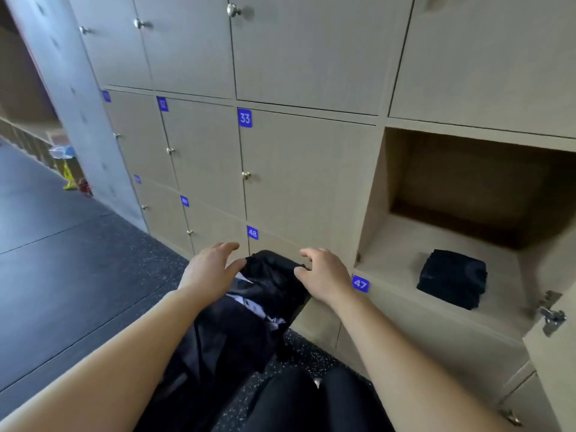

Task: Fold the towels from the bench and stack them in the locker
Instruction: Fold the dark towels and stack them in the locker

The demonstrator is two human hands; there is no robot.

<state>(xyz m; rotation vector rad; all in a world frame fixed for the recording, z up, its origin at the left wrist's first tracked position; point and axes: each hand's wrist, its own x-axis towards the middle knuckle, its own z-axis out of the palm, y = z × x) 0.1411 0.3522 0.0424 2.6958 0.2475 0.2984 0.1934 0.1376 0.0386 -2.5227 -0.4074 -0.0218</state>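
One folded towel [452, 279] lies in the locker [374, 198]; the loose towel [271, 275] bunches beneath your hands. Left hand [208, 269] fingers spread; right hand [324, 275] curled, grip unclear: a weak hold may let it slip.

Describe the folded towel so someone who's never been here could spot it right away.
On the wall of beige lockers, find the one open compartment, right of door 33. The folded towel lies on its floor near the front: a neat black square, alone, unlike the rumpled black pile outside.
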